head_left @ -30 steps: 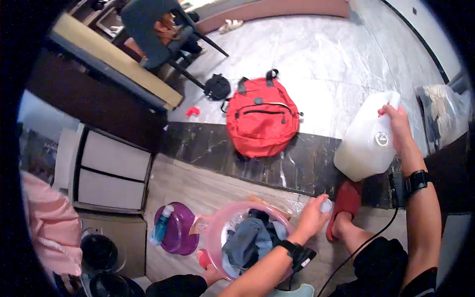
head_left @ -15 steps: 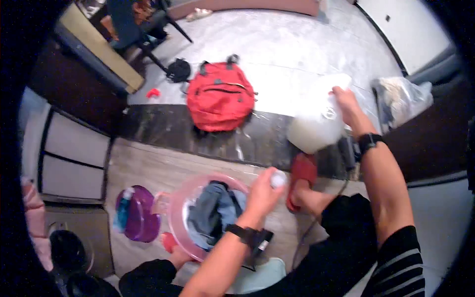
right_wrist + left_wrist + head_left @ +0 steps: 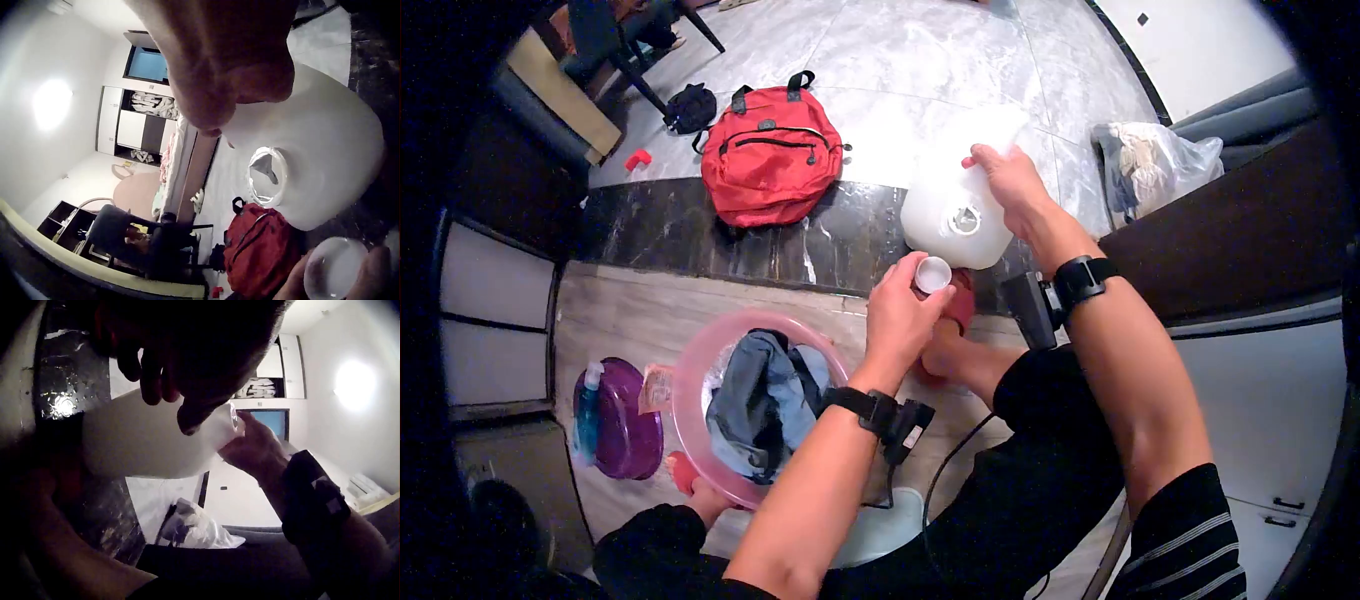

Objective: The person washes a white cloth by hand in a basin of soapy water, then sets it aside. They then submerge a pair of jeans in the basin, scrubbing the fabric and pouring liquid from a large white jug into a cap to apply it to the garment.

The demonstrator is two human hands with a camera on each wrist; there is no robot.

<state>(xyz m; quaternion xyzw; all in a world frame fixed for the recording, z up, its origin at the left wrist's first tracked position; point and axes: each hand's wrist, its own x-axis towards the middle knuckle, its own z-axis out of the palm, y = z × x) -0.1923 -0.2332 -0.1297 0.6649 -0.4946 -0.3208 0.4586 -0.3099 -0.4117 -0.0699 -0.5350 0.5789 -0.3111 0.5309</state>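
Observation:
My right hand [image 3: 1012, 185] grips the handle of a large white plastic jug [image 3: 945, 215], which is tilted with its round mouth [image 3: 267, 177] toward me. Torn foil shows in that mouth in the right wrist view. My left hand [image 3: 897, 312] holds a small round white cap [image 3: 933, 274] between thumb and fingers, hollow side up, just below the jug's base in the head view. The right wrist view shows the same cap [image 3: 335, 267] near the jug. In the dark left wrist view, my left fingers overlap the jug [image 3: 144, 440].
A pink basin [image 3: 687, 400] with dark and blue clothes [image 3: 755, 400] stands at my feet. Left of it sits a purple basin [image 3: 635, 420] beside a blue bottle [image 3: 587, 415]. A red backpack [image 3: 770, 160] lies ahead, and a plastic bag [image 3: 1155, 170] is at right.
The head view has swung right, shifting everything left. My left hand has come nearer the jug, and the cap now shows its hollow side. My right hand keeps its grip on the handle.

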